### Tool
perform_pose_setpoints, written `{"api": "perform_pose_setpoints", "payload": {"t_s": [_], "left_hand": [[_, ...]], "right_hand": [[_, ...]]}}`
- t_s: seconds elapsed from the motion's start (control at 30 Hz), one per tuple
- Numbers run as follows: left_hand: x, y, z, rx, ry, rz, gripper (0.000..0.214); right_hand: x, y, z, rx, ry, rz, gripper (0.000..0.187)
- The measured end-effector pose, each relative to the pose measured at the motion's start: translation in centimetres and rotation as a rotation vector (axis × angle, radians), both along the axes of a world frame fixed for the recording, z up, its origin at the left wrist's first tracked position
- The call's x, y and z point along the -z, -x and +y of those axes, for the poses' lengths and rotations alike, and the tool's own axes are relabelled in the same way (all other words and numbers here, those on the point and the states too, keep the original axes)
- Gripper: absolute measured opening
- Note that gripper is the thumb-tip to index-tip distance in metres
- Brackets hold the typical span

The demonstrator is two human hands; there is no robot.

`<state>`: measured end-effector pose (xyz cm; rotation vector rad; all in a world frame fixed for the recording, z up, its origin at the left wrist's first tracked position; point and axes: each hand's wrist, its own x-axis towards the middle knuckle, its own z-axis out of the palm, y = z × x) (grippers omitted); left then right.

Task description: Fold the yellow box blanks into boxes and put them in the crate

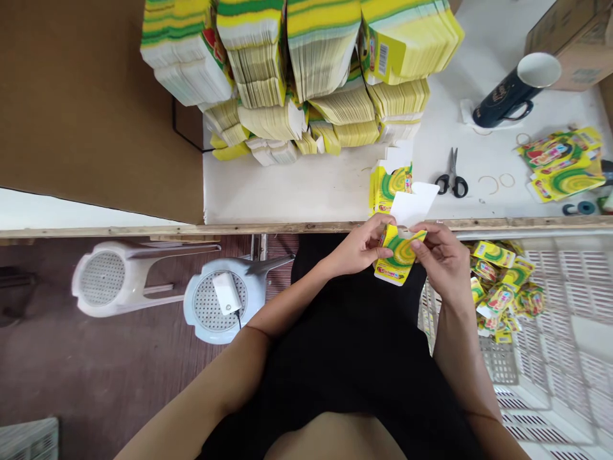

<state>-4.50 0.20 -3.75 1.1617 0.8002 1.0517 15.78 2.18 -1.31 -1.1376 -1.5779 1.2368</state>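
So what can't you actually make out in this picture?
- Print on the small carton: too small to read, and partly covered by the left hand and right hand.
- Cardboard box, top right: cut off by the frame edge.
- Lower flat cartons in the stacks: hidden under the upper bundles.

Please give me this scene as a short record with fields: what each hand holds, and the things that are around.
Left hand: left hand grips the left side of a small yellow-green carton
Right hand: right hand pinches the carton's right side, near its open white flap
Carton state: partly folded, held just off the table edge
On table: stacks of flat cartons, scissors, dark mug, rubber bands
To the right: white crate holding folded cartons
On floor: two white stools
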Motion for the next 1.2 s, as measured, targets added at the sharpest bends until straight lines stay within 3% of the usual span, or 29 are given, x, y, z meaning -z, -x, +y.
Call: {"api": "perform_pose_setpoints", "payload": {"t_s": [0.07, 0.23, 0.3, 0.4, 0.5, 0.6, 0.83, 1.03, 1.2], "left_hand": [[0.0, -0.1, -0.2, 0.020, 0.030, 0.001, 0.060], [0.0, 0.0, 0.0, 0.100, 0.094, -0.040, 0.102], [0.1, 0.1, 0.2, 0.112, 0.066, -0.023, 0.097], [0.2, 0.0, 0.3, 0.050, -0.017, 0.017, 0.069], [0.3, -0.2, 0.2, -0.016, -0.101, 0.076, 0.050], [0.6, -0.6, 0.0, 0.005, -0.128, 0.101, 0.052], [0.0, -0.4, 0.1, 0.040, -0.032, 0.034, 0.065], [-0.4, -0.3, 0.2, 0.055, 0.055, -0.056, 0.072], [-0.4, -2.6, 0.3, -0.003, -0.040, -0.026, 0.062]], "right_hand": [[-0.1, -0.2, 0.0, 0.012, -0.006, -0.023, 0.022], [0.7, 0.0, 0.1, 0.077, -0.111, -0.063, 0.020], [1.0, 0.1, 0.2, 0.160, -0.123, -0.010, 0.023], [0.9, -0.3, 0.4, 0.253, -0.076, 0.086, 0.033], [0.1, -0.9, 0.4, 0.081, 0.061, 0.000, 0.043], [-0.5, -0.8, 0.4, -0.036, 0.119, -0.171, 0.050], [-0.2, 0.9, 0.2, 0.137, -0.117, -0.487, 0.036], [0.1, 0.3, -0.2, 0.153, -0.157, -0.390, 0.033], [0.6, 0.1, -0.2, 0.226, -0.106, -0.073, 0.031]]}}
